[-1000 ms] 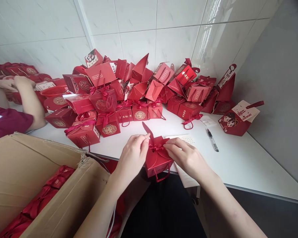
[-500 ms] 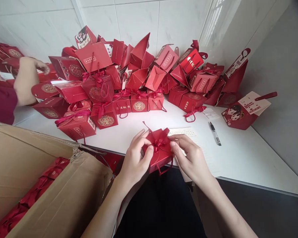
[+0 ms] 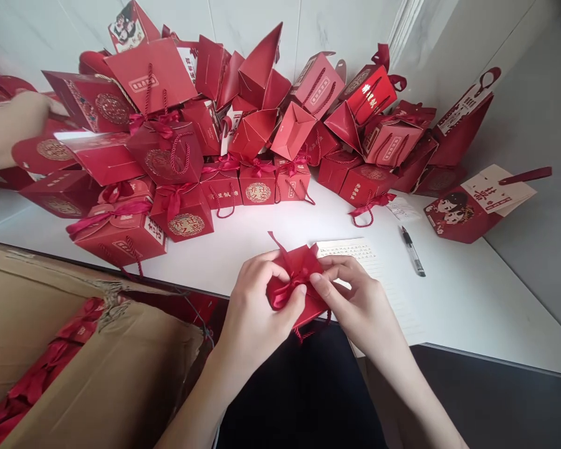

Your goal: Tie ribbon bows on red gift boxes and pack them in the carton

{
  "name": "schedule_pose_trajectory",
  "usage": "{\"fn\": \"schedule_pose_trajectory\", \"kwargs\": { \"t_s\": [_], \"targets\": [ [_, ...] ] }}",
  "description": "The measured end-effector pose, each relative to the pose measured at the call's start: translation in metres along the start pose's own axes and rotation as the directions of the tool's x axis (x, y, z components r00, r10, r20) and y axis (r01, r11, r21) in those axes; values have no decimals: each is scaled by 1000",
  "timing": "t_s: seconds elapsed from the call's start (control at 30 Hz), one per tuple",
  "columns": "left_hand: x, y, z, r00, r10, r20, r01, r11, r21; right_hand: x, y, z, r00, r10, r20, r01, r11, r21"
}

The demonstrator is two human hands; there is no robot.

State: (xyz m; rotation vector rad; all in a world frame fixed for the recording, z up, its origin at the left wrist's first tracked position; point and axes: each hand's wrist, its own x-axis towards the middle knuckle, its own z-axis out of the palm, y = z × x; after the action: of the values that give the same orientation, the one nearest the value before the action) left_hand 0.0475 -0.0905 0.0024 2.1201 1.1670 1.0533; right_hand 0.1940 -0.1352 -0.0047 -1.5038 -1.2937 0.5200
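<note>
A small red gift box (image 3: 295,282) with a red ribbon on top sits at the near edge of the white table (image 3: 449,293). My left hand (image 3: 257,305) grips its left side, thumb pressed on the ribbon. From the right, my right hand (image 3: 355,299) pinches the ribbon at the box top. Both hands are closed on the box and its ribbon. A rope handle hangs below the box.
A heap of red gift boxes (image 3: 243,131) fills the back of the table against the tiled wall. A pen (image 3: 413,251) and a written sheet (image 3: 355,252) lie to the right. An open cardboard carton (image 3: 75,349) with red boxes stands at left. Another person's hand (image 3: 14,128) reaches at far left.
My hands have closed tighter on the box; the left thumb has moved onto the ribbon. The view tilted down, so the heap appears higher. The other person's hand moved left.
</note>
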Motion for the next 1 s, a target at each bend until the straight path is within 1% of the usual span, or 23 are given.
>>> {"fn": "schedule_pose_trajectory", "kwargs": {
  "t_s": [0.1,0.27,0.37,0.57,0.77,0.83,0.93,1.0],
  "targets": [
    [1,-2,1,1000,19,-1,-19,1000,11,0,0,2,1000,25,-17,-25,1000,9],
    [1,-3,0,1000,16,11,-16,1000,4,-1,-1,6,998,19,-54,-20,1000,-23],
    [2,-2,-1,1000,-3,5,3,1000,0,-2,-2,6,998,36,-46,-37,999,-19],
    [5,0,-1,996,-93,5,93,996,-1,-5,-5,4,998,52,-36,-52,999,16],
    [5,-2,1,996,-84,-4,84,996,-20,-3,-2,-2,998,69,4,-69,991,113],
    [5,-1,1,997,-75,2,75,997,-28,-1,-2,-7,993,112,44,-117,984,134],
    [6,-1,0,998,-60,23,61,998,-33,1,-4,-12,970,209,120,-223,967,120],
    [7,-1,-1,998,-46,34,48,998,-43,3,-6,-14,959,246,138,-263,957,119]
  ]
}}
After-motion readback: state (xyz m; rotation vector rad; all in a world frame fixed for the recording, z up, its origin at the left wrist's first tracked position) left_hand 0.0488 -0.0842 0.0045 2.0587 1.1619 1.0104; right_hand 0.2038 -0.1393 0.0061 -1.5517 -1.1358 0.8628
